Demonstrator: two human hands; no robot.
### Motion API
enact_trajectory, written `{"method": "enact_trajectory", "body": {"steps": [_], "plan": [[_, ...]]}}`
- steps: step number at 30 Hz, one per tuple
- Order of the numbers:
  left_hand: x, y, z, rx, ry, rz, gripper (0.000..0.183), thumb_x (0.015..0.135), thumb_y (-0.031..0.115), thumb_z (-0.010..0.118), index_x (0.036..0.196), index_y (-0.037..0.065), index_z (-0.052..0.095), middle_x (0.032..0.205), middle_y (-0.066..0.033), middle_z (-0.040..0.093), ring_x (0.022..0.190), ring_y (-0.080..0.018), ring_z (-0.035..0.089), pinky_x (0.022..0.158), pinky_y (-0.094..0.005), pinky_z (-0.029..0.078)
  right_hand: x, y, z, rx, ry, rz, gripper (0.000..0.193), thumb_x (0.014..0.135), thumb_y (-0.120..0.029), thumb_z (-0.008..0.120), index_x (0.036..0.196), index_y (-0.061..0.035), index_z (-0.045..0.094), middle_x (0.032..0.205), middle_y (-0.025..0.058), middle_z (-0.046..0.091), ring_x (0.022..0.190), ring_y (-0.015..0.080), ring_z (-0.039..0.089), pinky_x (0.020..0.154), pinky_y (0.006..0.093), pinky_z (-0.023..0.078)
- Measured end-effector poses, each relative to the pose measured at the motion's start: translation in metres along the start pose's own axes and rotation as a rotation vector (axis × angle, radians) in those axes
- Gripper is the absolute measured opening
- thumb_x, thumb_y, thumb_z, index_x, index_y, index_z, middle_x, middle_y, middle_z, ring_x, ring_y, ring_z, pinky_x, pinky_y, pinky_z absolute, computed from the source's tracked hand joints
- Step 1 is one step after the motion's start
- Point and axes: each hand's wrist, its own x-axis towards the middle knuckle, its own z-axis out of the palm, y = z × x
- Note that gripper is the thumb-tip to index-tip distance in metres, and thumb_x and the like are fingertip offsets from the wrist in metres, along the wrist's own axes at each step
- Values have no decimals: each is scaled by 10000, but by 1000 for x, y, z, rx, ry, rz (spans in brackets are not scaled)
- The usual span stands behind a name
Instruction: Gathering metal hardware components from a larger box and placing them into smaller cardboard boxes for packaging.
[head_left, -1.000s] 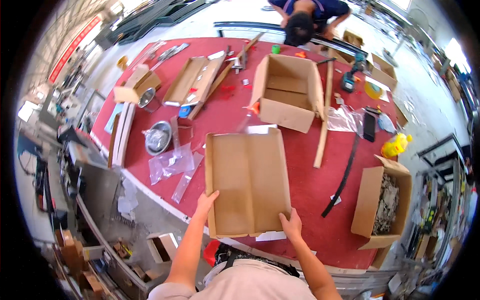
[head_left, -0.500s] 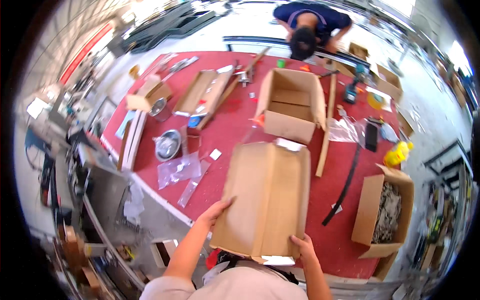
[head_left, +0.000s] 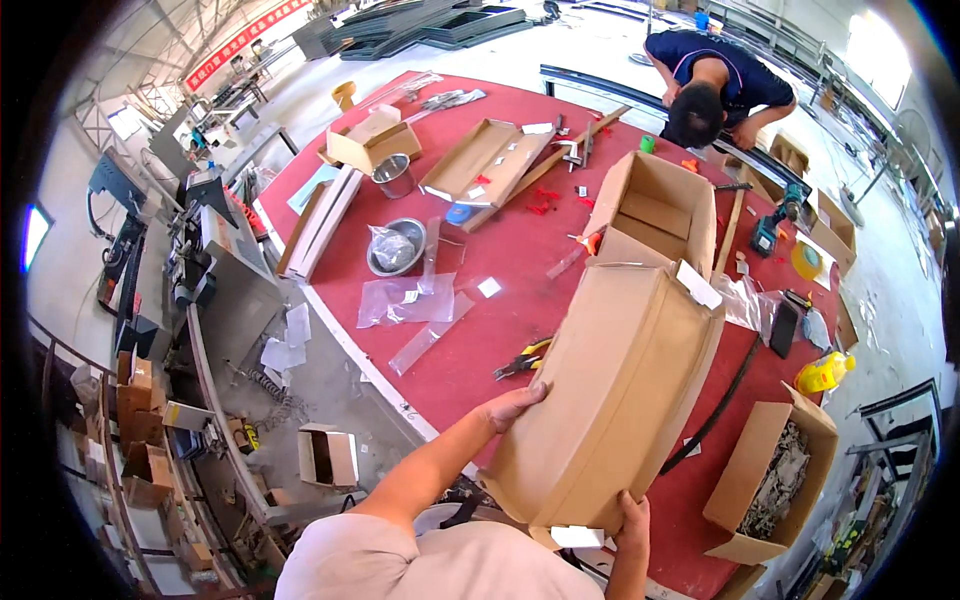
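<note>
A long, shallow cardboard box (head_left: pixel 610 385) is held tilted over the table, its near end by my body. My left hand (head_left: pixel 515 407) grips its left edge, fingers hidden under the cardboard. At the near right corner, my right hand (head_left: pixel 633 520) holds it with the thumb on top. White tabs stick out at both ends. Beyond its far end stands an open, deeper cardboard box (head_left: pixel 655 208). A pair of pliers (head_left: pixel 523 359) with black and yellow handles lies just left of the box I hold.
On the red table (head_left: pixel 450 385) lie plastic bags (head_left: pixel 405 300), a metal bowl (head_left: pixel 396 246), a metal cup (head_left: pixel 393 176) and a shallow carton (head_left: pixel 487 160). A scrap-filled box (head_left: pixel 775 480), yellow bottle (head_left: pixel 825 372) and cordless drill (head_left: pixel 778 222) are at right. A co-worker (head_left: pixel 715 85) bends over a dark frame beyond.
The box in my hands has swung to the right and tipped, its far end now against the deeper box. The pliers have come into sight. My view has turned left.
</note>
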Motion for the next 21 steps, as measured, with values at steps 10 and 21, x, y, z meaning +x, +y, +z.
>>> {"method": "enact_trajectory", "body": {"steps": [10,21], "plan": [[-18,75,-63,-22,231,57,660,885,583,440,1287,61,465,1249,-115,548,1147,-213,530,989,-397,401,21,-26,32,-325,129,-213,251,813,-74,614,1040,21,563,900,49,619,786,133,583,712,268,467],[88,279,-217,-290,462,263,572,886,357,528,1280,-19,352,1274,-217,474,1145,-353,497,937,-450,449,18,-40,143,-47,665,-326,474,796,-117,694,1201,-14,470,999,123,588,794,218,596,691,321,520]]}}
